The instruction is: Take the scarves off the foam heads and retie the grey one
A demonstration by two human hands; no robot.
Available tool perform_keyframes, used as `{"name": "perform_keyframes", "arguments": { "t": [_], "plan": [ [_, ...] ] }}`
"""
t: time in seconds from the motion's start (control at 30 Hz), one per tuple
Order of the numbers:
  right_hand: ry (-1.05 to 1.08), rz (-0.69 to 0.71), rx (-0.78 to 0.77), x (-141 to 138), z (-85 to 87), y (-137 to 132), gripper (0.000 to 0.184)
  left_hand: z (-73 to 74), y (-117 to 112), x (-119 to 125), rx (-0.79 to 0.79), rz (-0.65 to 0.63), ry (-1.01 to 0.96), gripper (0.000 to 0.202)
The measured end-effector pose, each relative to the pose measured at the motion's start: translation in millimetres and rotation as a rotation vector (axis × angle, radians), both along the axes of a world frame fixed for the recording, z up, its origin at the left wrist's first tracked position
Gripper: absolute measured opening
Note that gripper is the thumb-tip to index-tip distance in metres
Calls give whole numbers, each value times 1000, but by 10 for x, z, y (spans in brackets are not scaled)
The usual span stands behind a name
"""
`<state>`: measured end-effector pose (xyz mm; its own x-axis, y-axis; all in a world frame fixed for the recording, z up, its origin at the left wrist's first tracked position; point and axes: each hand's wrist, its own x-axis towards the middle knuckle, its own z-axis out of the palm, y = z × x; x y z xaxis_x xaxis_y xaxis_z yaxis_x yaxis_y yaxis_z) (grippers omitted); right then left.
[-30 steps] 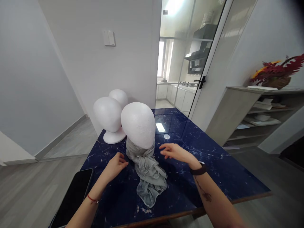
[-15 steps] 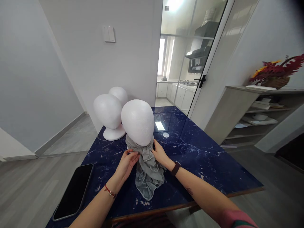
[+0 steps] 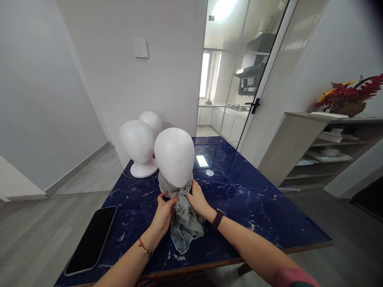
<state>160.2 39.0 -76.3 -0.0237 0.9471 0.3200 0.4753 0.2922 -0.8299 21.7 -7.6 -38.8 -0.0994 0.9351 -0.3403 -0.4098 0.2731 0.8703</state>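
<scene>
A white foam mannequin head stands upright near the middle of the blue marbled table. Around its neck goes a thin grey scarf, gathered in a knot at the front, its loose end spread on the tabletop towards me. My left hand pinches the scarf at the left of the knot between thumb and fingers. On the other side, my right hand grips the fabric close under the chin, some of its fingers hidden behind the folds.
Two more white foam heads, a nearer one and a farther one, stand behind to the left. A black phone lies at the table's left edge. Beyond are a glass door and a shelf unit with red flowers.
My right hand has moved left and inward, closer to the knot. My left hand has shifted slightly down, and the hanging scarf end is bunched narrower. The view has tilted slightly.
</scene>
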Motion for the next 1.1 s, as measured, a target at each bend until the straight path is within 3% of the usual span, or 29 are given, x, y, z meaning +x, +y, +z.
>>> {"name": "perform_keyframes", "arguments": {
  "t": [0.13,0.27,0.43,0.57,0.7,0.77,0.93,1.1],
  "plan": [
    [226,32,-115,88,14,84,43,15,-109,-203,60,-73,46,59],
    [493,-133,-269,189,97,150,40,54,-108,-460,37,-32,315,61],
    [289,-58,-78,167,142,172,54,22,141,-560,123,92,474,60],
    [112,-95,-33,147,40,214,40,-9,434,-468,116,129,495,58],
    [87,-113,-42,200,-8,239,24,-49,642,-401,106,204,522,57],
    [92,-107,-46,227,18,233,18,-86,697,-407,114,241,548,51],
    [107,-103,-87,225,105,252,48,-180,753,-459,178,268,617,25],
    [10,-150,-89,162,65,313,29,-257,750,-450,252,201,700,29]
  ]
}}
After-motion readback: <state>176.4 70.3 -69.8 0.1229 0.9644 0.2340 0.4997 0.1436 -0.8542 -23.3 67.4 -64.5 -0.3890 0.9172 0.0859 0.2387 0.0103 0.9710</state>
